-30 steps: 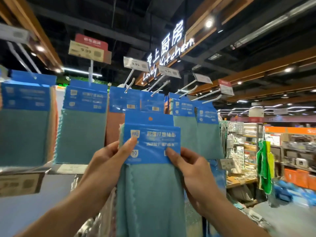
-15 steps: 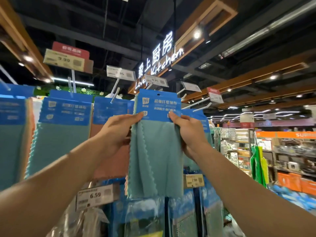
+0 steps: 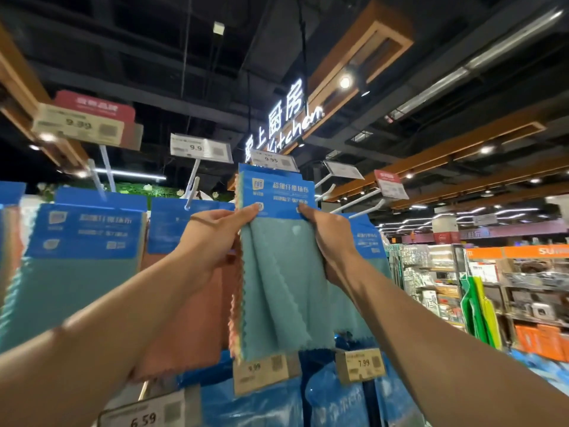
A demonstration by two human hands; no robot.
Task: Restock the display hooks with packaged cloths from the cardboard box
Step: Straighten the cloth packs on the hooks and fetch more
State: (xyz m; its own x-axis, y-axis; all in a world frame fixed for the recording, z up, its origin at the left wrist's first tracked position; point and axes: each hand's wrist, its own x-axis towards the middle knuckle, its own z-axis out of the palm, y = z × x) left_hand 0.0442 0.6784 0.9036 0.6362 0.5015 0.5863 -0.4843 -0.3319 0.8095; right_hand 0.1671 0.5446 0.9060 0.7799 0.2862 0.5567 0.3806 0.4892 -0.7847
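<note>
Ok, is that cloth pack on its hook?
Cannot tell: left hand and right hand pinch the cloth pack, and the price tag covers its top.

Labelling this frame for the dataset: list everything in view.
Held pack: one, teal cloth, blue header, centre, raised under the 9.95 tag.
Hung packs: at least three, teal or salmon, blue headers, left and behind.
Hooks: several, white, upper middle and right.
Price tags: at least eight, white above, tan below.
Sign: one, lit white, overhead.
Shelves: stocked, mixed colours, far right.
Left hand: one, pinches the header's left edge.
Right hand: one, pinches its right edge.
</note>
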